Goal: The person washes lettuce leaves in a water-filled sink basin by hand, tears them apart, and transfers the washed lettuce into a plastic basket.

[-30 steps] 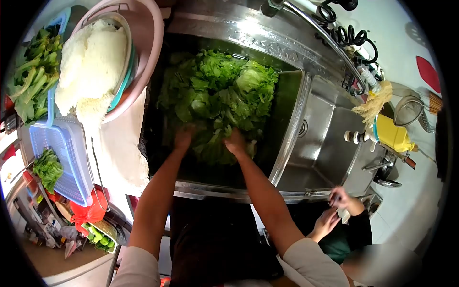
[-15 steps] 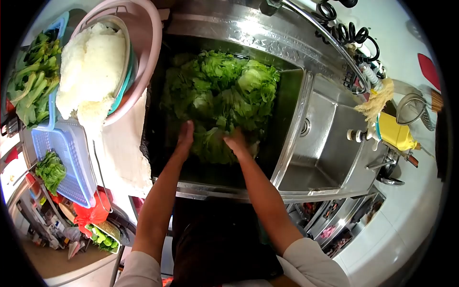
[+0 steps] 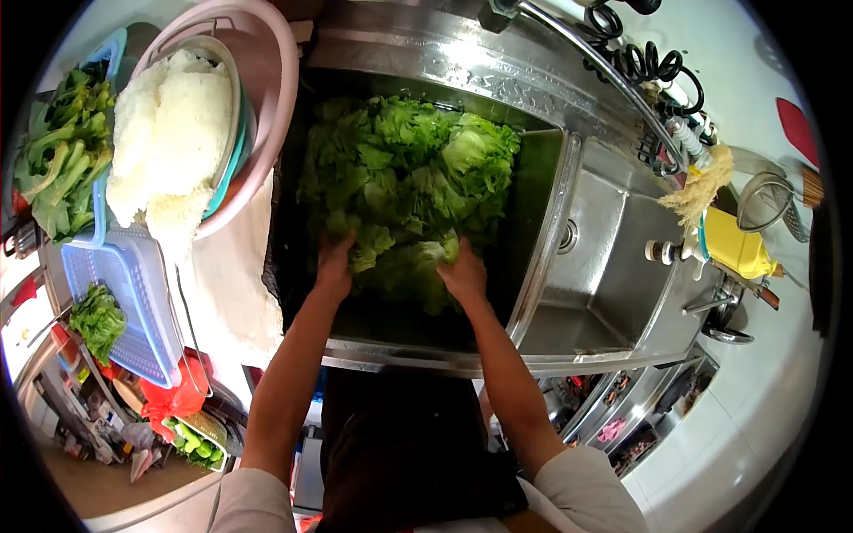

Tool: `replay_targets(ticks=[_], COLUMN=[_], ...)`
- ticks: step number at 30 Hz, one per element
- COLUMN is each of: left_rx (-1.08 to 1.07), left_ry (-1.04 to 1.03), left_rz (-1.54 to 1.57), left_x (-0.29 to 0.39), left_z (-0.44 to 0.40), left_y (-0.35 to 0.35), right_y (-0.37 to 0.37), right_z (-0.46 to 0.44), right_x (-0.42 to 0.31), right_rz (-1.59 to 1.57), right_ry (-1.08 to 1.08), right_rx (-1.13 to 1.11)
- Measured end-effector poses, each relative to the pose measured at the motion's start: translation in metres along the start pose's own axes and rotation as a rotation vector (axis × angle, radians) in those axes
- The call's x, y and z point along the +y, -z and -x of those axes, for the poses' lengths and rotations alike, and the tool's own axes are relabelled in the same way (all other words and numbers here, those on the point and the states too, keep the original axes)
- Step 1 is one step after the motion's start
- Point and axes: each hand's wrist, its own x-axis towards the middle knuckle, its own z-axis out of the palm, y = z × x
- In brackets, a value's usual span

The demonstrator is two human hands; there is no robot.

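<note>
Left hand [image 3: 334, 266], finger closure unclear, touched lettuce [image 3: 404, 178] while right hand [image 3: 464, 271] pinched its near edge in the water-filled sink basin [image 3: 539, 178], likely a leaf-loosening step, any turning calling for gentle two-handed support.

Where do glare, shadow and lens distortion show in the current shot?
Head view: glare streaks the steel ledge behind the lettuce; the water nearest the wearer sits in deep shadow; the sink's front edge bows, and black vignetting rounds the corners.
</note>
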Motion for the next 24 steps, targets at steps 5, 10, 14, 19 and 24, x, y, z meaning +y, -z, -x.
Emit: replay_targets(ticks=[5,10,14,19,24], left_rx=[0.171,0.037,-0.316,-0.451,-0.227], left_ry=[-0.168,-0.75,-1.17,-0.934,-0.435], left_rz=[-0.279,-1.27,-2.013,-1.849,-1.483], left_x=[-0.002,-0.005,-0.006,-0.02,0.017], left_z=[0.023,0.027,0.034,-0.018,0.014], left_y=[0.0,-0.001,-0.032,-0.033,-0.065], right_y=[0.036,0.031,0.062,0.081,0.08], right_z=[0.013,0.0,0.021,0.041,0.045], right_x=[0.0,0.026,-0.004,-0.006,-0.005], right_rz=[0.081,-0.004,0.058,0.075,-0.002], right_ry=[0.057,0.202,0.073,0.025,0.044], right_rx=[-0.079,-0.016,-0.011,-0.019,0.041])
